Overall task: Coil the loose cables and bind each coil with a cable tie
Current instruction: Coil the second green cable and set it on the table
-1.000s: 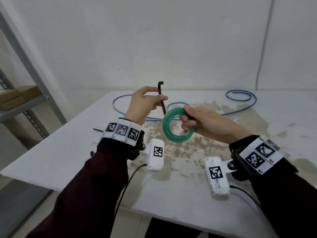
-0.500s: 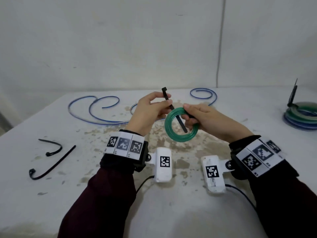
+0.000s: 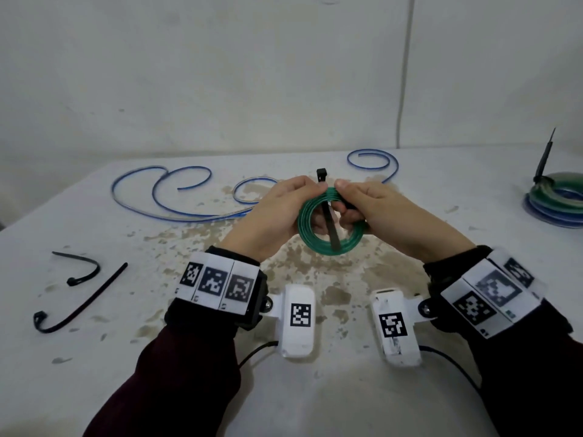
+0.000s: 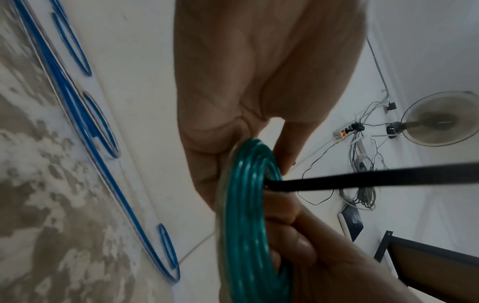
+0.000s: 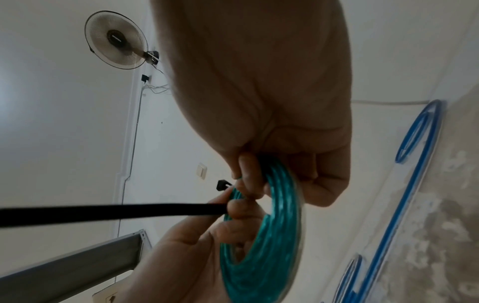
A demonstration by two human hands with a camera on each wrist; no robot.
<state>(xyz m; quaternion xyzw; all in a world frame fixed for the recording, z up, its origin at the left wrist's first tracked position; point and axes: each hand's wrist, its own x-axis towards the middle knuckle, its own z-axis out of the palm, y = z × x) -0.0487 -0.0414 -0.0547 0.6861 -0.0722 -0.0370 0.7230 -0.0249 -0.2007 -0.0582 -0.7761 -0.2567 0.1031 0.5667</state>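
Note:
A green cable coil is held upright above the table between both hands. My right hand grips its upper right rim, fingers curled through the ring. My left hand pinches a black cable tie against the coil's top left. The tie's head sticks up above the coil, and its strap runs down across the ring's opening. In the right wrist view the strap passes through the coil. In the left wrist view the coil and strap show the same.
A loose blue cable curls across the back of the stained white table. Two spare black ties lie at the left. A stack of bound coils sits at the right edge.
The hands have closed together. The tie, first held apart in the left hand, now runs through the coil with its head above the rim. The head view swung right.

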